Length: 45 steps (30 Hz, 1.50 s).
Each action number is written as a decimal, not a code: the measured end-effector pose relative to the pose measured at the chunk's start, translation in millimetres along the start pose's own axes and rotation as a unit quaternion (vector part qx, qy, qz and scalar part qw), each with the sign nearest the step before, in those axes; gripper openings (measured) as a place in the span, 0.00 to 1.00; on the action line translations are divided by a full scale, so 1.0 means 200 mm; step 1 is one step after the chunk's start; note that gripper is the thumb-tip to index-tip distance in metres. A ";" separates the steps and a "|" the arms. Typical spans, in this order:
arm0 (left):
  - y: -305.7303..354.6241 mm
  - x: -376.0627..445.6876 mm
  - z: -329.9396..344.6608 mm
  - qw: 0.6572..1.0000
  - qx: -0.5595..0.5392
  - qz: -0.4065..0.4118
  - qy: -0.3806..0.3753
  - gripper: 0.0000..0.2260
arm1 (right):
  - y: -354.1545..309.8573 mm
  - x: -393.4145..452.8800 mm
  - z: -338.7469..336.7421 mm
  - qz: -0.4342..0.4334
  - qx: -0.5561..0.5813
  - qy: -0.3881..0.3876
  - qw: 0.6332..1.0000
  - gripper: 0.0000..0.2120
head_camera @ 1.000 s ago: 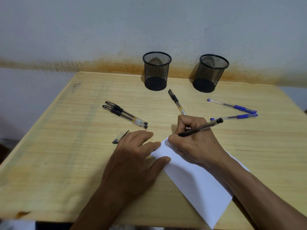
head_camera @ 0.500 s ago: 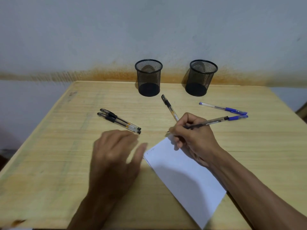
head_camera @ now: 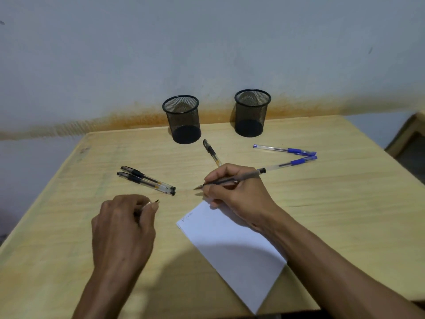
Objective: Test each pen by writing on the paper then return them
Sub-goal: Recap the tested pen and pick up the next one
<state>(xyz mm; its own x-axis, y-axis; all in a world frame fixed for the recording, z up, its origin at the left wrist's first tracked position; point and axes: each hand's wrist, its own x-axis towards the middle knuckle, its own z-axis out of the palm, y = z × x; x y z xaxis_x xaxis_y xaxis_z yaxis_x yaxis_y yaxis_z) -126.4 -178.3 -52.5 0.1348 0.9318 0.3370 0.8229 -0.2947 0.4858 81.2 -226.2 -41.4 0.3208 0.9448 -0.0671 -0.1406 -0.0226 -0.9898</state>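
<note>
My right hand [head_camera: 239,192] grips an uncapped black pen [head_camera: 243,176], its tip pointing left just off the top corner of the white paper [head_camera: 232,247]. A small scribble marks that corner. My left hand [head_camera: 124,224] pinches the pen cap [head_camera: 154,202] left of the paper. Two black pens [head_camera: 147,180] lie side by side at the left. Another black pen [head_camera: 211,151] lies in the middle. Two blue pens [head_camera: 287,150] [head_camera: 296,162] lie at the right. Two black mesh cups [head_camera: 182,119] [head_camera: 251,112] stand empty at the back.
The wooden table [head_camera: 333,203] ends at a wall behind the cups. A piece of wooden furniture [head_camera: 411,139] shows past the table's right edge.
My right hand lifted the pen off the paper and turned its tip left. My left hand left the paper, moved left and picked up the cap. The camera tilted up.
</note>
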 end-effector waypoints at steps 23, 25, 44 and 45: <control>0.30 -0.04 -0.05 0.909 -0.414 0.036 -0.034 0.07 | -0.27 -0.26 -0.08 -0.193 -0.121 0.097 0.969 0.10; 0.30 -0.04 -0.05 0.913 -0.404 0.044 -0.036 0.06 | -0.28 -0.26 -0.07 -0.194 -0.118 0.097 0.969 0.10; 0.31 -0.06 -0.07 0.909 -0.409 0.072 -0.039 0.05 | -0.29 -0.25 -0.06 -0.190 -0.134 0.088 0.969 0.13; 0.31 -0.06 -0.07 0.908 -0.410 0.073 -0.040 0.05 | -0.29 -0.25 -0.06 -0.192 -0.132 0.090 0.968 0.12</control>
<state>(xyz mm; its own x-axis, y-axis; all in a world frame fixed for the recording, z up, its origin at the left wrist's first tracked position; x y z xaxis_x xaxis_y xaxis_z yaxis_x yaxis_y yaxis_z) -84.5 -210.2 -14.2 0.2765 0.8731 0.4015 0.1098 -0.4437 0.8894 84.8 -276.7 17.8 0.4631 0.8282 0.3156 0.2578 0.2148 -0.9420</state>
